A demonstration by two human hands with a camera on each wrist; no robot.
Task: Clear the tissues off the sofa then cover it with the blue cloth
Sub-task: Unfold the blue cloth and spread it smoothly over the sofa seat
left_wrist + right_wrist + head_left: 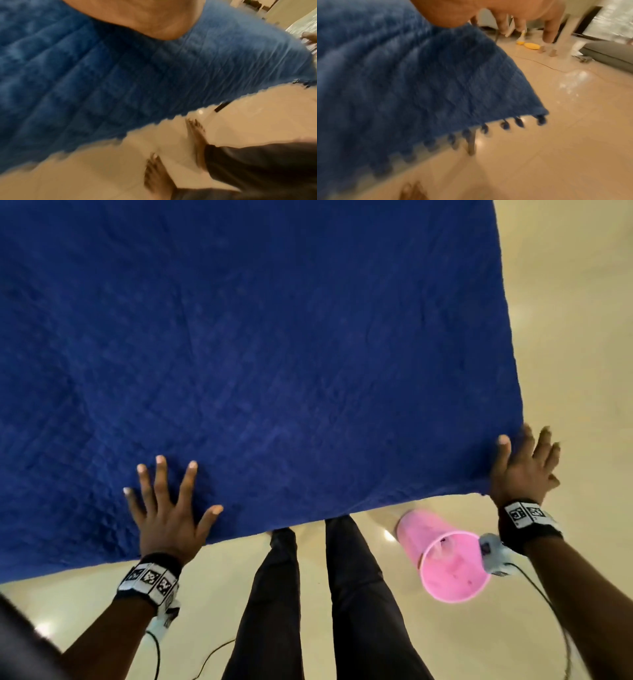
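The blue cloth [257, 354] lies spread flat and hides the sofa underneath completely. My left hand [169, 508] rests on it near the front edge, palm down with the fingers straight and splayed. My right hand [524, 465] sits at the cloth's front right corner, fingers straight, thumb lying on the fabric and the other fingers past the edge. In the left wrist view the quilted cloth [102, 81] fills the frame. The right wrist view shows the cloth corner [436, 88] with small bobbles along its hem. No tissues show on the cloth.
A pink plastic bin [442, 556] lies tilted on the beige tiled floor [582, 337] by my right wrist, with something pale inside. My legs [342, 594] stand close to the sofa's front edge. Yellow objects [530, 46] and a grey mattress [607, 52] lie farther off.
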